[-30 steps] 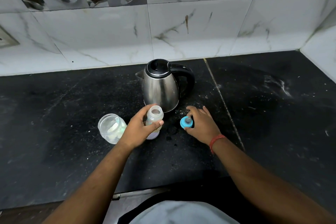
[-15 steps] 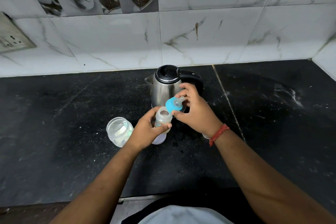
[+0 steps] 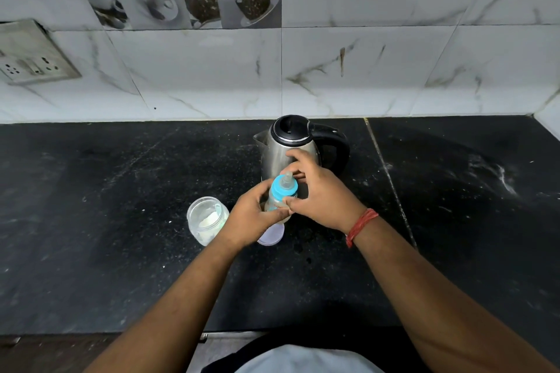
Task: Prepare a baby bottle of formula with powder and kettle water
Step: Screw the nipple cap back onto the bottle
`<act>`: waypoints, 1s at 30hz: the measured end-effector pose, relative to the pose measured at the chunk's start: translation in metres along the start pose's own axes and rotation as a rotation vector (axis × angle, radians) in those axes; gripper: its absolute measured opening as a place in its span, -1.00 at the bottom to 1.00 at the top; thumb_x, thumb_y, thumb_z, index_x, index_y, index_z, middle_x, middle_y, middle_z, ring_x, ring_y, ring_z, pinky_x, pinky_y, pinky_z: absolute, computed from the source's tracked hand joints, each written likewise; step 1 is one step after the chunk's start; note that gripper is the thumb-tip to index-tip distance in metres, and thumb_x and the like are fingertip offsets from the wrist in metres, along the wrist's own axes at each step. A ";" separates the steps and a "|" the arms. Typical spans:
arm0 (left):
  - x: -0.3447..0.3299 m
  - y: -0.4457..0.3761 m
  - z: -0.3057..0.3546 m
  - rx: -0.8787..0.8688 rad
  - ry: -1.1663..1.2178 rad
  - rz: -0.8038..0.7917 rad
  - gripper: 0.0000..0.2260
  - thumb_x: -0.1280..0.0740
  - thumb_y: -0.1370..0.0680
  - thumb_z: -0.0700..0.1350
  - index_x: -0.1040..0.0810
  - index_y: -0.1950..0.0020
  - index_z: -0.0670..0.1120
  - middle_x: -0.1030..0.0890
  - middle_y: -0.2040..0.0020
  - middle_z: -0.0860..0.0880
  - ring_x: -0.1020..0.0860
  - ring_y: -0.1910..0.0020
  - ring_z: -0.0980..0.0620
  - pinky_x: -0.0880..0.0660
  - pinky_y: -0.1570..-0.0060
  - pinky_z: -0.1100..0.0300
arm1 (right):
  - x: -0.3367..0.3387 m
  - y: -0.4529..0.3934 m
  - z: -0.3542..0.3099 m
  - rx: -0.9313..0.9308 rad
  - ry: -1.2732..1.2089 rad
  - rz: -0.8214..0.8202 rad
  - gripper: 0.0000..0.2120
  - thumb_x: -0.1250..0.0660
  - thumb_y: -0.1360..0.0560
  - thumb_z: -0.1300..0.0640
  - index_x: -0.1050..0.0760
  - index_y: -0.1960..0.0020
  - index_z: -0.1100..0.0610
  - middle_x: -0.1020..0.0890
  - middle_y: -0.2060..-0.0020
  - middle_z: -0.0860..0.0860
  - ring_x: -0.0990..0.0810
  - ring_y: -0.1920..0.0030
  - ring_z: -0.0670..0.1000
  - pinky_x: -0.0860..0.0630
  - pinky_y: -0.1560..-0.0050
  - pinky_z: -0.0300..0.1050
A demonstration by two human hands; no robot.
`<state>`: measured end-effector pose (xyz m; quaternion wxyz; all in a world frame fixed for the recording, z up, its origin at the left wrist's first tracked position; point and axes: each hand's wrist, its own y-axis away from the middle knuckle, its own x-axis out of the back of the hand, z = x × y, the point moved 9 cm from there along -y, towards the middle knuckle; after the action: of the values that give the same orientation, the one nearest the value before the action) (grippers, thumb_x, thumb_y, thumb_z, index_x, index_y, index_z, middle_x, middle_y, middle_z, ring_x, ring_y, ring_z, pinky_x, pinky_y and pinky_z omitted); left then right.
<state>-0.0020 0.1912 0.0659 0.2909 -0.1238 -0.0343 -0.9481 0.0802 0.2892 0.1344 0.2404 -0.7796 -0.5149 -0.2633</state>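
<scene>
A clear baby bottle stands on the black counter, its base showing below my hands. My left hand grips the bottle's body. A blue ring cap with a clear teat sits on the bottle's neck, and my right hand holds the cap between thumb and fingers. Just behind stands a steel kettle with a black lid and handle. An open clear jar with white powder and a scoop inside sits left of the bottle.
A tiled wall runs along the back of the counter and turns at the far right. A socket plate is on the wall at the left. The counter's front edge lies close to my body.
My right hand lifted the blue teat cap off the counter and brought it onto the bottle's neck. My left hand kept its grip on the bottle. The camera view tilted upward.
</scene>
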 end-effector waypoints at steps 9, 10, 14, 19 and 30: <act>0.002 0.003 -0.001 0.011 0.028 -0.012 -0.53 -0.56 -0.48 -0.20 -0.57 -0.34 0.07 -0.70 -0.18 0.06 -0.65 -0.19 0.08 -0.58 -0.22 0.16 | -0.001 -0.001 0.005 -0.018 0.000 0.010 -0.29 -0.58 -0.38 0.14 -0.31 -0.43 0.01 -0.58 -0.11 -0.10 -0.58 -0.16 -0.09 -0.52 -0.29 -0.02; 0.001 0.003 0.001 0.008 0.031 -0.004 -0.53 -0.56 -0.49 -0.21 -0.56 -0.34 0.09 -0.70 -0.17 0.07 -0.65 -0.19 0.09 -0.57 -0.21 0.18 | 0.000 0.000 0.004 -0.021 0.015 0.057 -0.30 -0.60 -0.36 0.10 -0.34 -0.40 0.01 -0.54 -0.06 -0.13 -0.56 -0.12 -0.08 -0.52 -0.26 -0.01; -0.001 0.000 0.005 -0.005 0.020 0.000 -0.54 -0.54 -0.50 -0.24 -0.57 -0.33 0.09 -0.70 -0.16 0.06 -0.65 -0.17 0.08 -0.59 -0.21 0.15 | 0.006 0.006 -0.007 -0.015 0.109 0.238 -0.26 -0.63 -0.31 -0.03 -0.39 -0.37 0.09 -0.43 -0.04 -0.15 -0.47 -0.16 -0.04 -0.44 -0.21 -0.14; 0.005 -0.003 0.008 -0.013 0.021 0.015 -0.50 -0.56 -0.47 -0.14 -0.55 -0.37 0.09 -0.68 -0.21 0.06 -0.64 -0.23 0.07 -0.56 -0.26 0.06 | 0.010 0.004 0.003 -0.064 0.037 0.143 -0.06 -0.64 -0.31 -0.04 -0.22 -0.53 0.05 -0.50 -0.31 -0.02 -0.46 -0.33 -0.05 -0.42 -0.38 -0.11; 0.001 -0.007 0.013 -0.035 0.012 0.007 -0.51 -0.56 -0.49 -0.14 -0.55 -0.37 0.09 -0.69 -0.21 0.08 -0.64 -0.22 0.06 -0.57 -0.28 -0.04 | 0.009 0.002 0.013 -0.029 -0.157 0.216 -0.27 -0.61 -0.34 0.16 -0.38 -0.42 0.00 -0.52 -0.03 -0.11 -0.52 -0.13 -0.06 -0.50 -0.24 -0.12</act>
<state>-0.0043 0.1981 0.0793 0.2924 -0.1235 -0.0156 -0.9482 0.0870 0.3030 0.1307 0.2150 -0.8521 -0.4414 -0.1813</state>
